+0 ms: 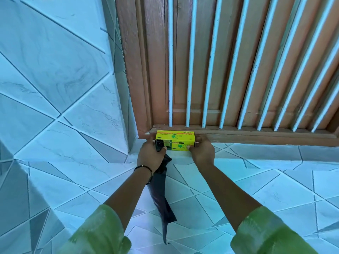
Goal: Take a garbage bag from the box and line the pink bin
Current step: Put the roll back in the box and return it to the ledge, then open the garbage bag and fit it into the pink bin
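Note:
A yellow garbage-bag box [175, 140] rests on a tiled ledge against the wooden window sill. My left hand [150, 154] grips the box's left end and also pinches a black garbage bag [161, 195], which hangs down below my wrist. My right hand [201, 150] holds the box's right end. The pink bin is not in view.
A brown wooden window frame [238, 135] with white vertical bars [190, 70] rises behind the box. Pale blue tiled wall [55, 70] stands to the left, forming a corner. The tiled ledge [266, 153] stretches right, with tiled surface below.

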Available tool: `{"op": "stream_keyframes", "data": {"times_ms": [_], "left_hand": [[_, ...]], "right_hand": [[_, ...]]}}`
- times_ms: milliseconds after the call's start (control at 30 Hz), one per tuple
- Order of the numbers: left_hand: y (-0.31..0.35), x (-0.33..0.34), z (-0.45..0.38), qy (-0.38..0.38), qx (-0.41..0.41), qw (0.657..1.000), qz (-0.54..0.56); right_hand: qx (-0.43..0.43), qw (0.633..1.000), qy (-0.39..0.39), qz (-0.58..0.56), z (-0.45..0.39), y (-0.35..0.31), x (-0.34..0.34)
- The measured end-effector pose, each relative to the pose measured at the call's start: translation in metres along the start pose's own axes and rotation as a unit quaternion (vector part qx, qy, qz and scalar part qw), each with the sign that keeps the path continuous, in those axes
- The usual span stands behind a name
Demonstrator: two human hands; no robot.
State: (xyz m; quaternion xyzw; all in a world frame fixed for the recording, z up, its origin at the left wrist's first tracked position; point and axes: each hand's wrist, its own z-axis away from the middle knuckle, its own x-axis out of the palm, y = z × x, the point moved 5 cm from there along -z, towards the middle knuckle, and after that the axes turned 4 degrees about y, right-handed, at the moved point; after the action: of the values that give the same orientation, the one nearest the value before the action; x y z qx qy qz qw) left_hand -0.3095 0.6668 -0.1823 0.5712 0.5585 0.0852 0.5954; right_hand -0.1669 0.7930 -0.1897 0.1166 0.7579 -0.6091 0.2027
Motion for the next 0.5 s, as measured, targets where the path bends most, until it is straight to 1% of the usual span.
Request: {"op": "stream_keyframes", "data": {"times_ms": [100,133,200,233,267,300,333,367,433,500], "left_hand": [[0.003,-0.012,0.029,0.026,-0.031,0.997,0.063],[0.005,-0.014,0.041,0.026,-0.035,0.995,0.086],[0.007,-0.017,0.073,0.02,-0.041,0.99,0.133],[0.008,-0.018,0.091,0.017,-0.045,0.986,0.16],[0.008,-0.02,0.105,0.016,-0.05,0.981,0.187],[0.009,-0.021,0.118,0.011,-0.056,0.976,0.211],[0.007,-0.022,0.131,0.004,-0.07,0.969,0.236],[0.005,-0.024,0.143,-0.004,-0.089,0.96,0.265],[0.001,-0.027,0.159,-0.022,-0.112,0.942,0.316],[-0.003,-0.029,0.173,-0.055,-0.107,0.938,0.324]], "right_hand": [[-0.004,0.996,-0.001,-0.085,0.031,0.003,-0.014],[-0.004,0.991,-0.03,-0.129,0.047,0.004,-0.017],[0.0,0.971,-0.147,-0.19,0.089,0.012,-0.02],[0.001,0.957,-0.218,-0.191,0.112,0.019,-0.021],[0.003,0.943,-0.281,-0.178,0.132,0.027,-0.022],[0.002,0.933,-0.326,-0.151,0.15,0.036,-0.022],[0.0,0.928,-0.351,-0.128,0.166,0.045,-0.024],[-0.004,0.929,-0.353,-0.115,0.178,0.054,-0.028],[0.009,0.936,-0.324,-0.133,0.191,0.067,-0.034],[0.022,0.947,-0.283,-0.153,0.195,0.074,-0.044]]}}
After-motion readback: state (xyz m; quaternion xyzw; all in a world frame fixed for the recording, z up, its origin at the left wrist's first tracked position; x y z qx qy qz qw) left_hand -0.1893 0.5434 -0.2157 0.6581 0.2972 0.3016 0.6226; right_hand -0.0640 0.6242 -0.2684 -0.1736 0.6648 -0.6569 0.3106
